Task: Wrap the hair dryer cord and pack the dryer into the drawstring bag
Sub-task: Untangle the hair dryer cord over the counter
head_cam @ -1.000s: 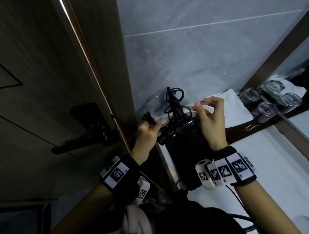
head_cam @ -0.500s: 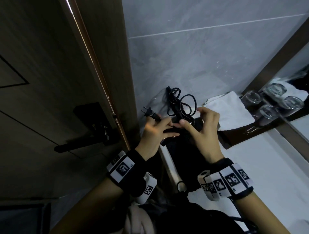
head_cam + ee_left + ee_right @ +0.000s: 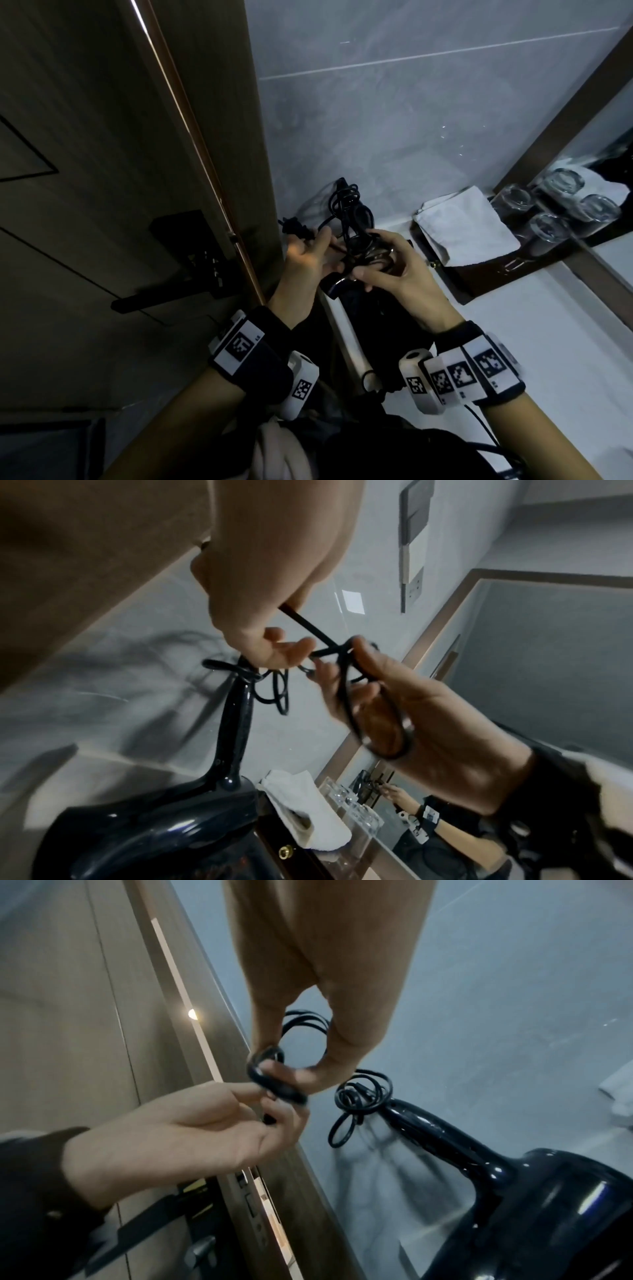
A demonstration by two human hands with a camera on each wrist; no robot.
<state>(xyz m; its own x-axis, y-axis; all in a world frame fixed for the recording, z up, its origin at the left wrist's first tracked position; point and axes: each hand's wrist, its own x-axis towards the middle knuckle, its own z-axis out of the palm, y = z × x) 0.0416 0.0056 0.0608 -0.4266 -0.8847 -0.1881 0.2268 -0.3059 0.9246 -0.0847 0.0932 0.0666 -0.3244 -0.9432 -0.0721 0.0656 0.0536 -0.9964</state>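
The glossy black hair dryer [image 3: 154, 831] stands with its handle [image 3: 428, 1131] pointing up, and loose cord coils [image 3: 346, 205] bunch at the handle's end. My left hand [image 3: 318, 246] pinches the cord just behind the plug [image 3: 294, 228]. My right hand [image 3: 370, 260] holds several cord loops [image 3: 274, 1074] wound round its thumb and fingers. The two hands touch over the dryer. Below them a black fabric shape [image 3: 383, 325] with a string loop lies at the counter's edge; I cannot tell whether it is the bag.
A folded white towel [image 3: 462, 229] and upturned glasses [image 3: 548, 226] sit on a dark tray by the mirror at the right. The white counter [image 3: 548, 342] runs along the right. At the left stands a wooden door with a black handle [image 3: 164, 298], with grey wall tiles behind.
My right hand has come down from its raised position to meet the left hand at the cord. The loops are now gathered round its fingers, and the plug has shifted left.
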